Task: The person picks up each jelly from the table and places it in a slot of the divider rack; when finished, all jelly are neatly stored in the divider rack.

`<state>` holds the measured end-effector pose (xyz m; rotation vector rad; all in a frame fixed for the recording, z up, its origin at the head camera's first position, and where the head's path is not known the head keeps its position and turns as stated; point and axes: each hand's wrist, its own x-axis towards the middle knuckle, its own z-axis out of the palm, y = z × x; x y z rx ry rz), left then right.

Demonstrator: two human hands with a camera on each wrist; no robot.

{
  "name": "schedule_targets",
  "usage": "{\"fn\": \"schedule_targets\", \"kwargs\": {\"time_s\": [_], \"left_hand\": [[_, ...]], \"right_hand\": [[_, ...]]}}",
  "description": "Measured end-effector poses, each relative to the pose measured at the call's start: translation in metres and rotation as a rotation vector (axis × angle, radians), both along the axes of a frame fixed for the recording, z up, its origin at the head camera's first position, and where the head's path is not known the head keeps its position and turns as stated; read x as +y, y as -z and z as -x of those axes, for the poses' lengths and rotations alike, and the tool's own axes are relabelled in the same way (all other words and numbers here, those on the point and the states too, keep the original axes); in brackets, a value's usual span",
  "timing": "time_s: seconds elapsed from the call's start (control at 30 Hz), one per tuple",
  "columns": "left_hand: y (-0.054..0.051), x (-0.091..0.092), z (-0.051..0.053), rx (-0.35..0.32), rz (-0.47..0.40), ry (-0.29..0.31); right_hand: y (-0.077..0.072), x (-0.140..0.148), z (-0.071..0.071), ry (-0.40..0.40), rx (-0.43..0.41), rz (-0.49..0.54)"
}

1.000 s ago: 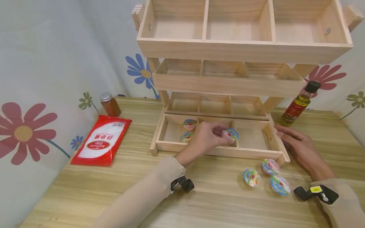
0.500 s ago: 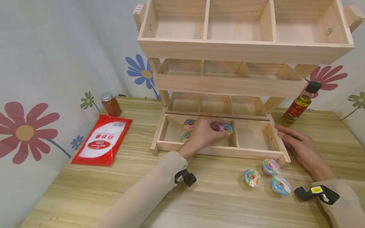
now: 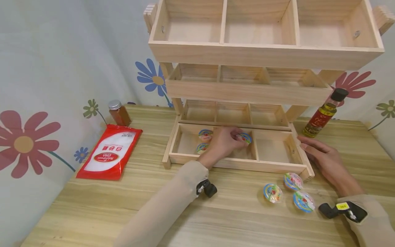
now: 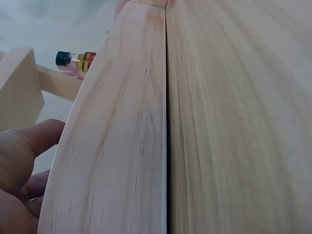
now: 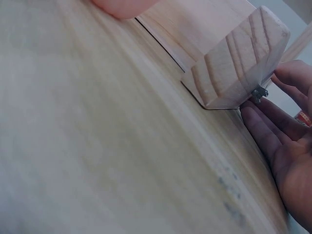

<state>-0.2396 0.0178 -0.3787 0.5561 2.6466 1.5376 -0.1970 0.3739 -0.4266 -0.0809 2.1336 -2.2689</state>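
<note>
My left hand [image 3: 223,142] is in the middle compartment of the rack's lowest front tray [image 3: 237,164], pinching a small jelly cup [image 3: 246,138] with a blue-edged printed lid. Its fingers partly cover the cup. In the left compartment sit two more jelly cups, one with a pinkish lid [image 3: 205,134] and one [image 3: 202,148] nearer the front. My right hand [image 3: 328,164] touches the rack's right end, its fingers [image 5: 265,129] fairly straight against the wooden side near a metal fastener [image 5: 259,92]. The left wrist view hides the held cup behind the tray's front board [image 4: 109,136].
Three jelly cups lie on the table before the rack's right end: a yellowish one [image 3: 273,192], a pink one [image 3: 293,181] and another [image 3: 303,201]. An oil bottle [image 3: 321,116] stands right. Left are a red-white packet [image 3: 109,152] and a jar [image 3: 119,113]. Wooden tiers [image 3: 265,56] overhang.
My left hand has carried the jelly cup slightly left and back, down into the middle compartment. My right hand stays at the rack's end.
</note>
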Motion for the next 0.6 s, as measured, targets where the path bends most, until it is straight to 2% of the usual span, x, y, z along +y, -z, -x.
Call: {"fn": "schedule_targets", "kwargs": {"time_s": [0.33, 0.6], "left_hand": [[0.002, 0.008, 0.005, 0.023, 0.163, -0.054], [0.005, 0.012, 0.009, 0.043, 0.198, -0.072]], "right_hand": [[0.000, -0.001, -0.001, 0.005, 0.000, 0.001], [0.000, 0.001, -0.002, -0.007, 0.003, -0.013]]}}
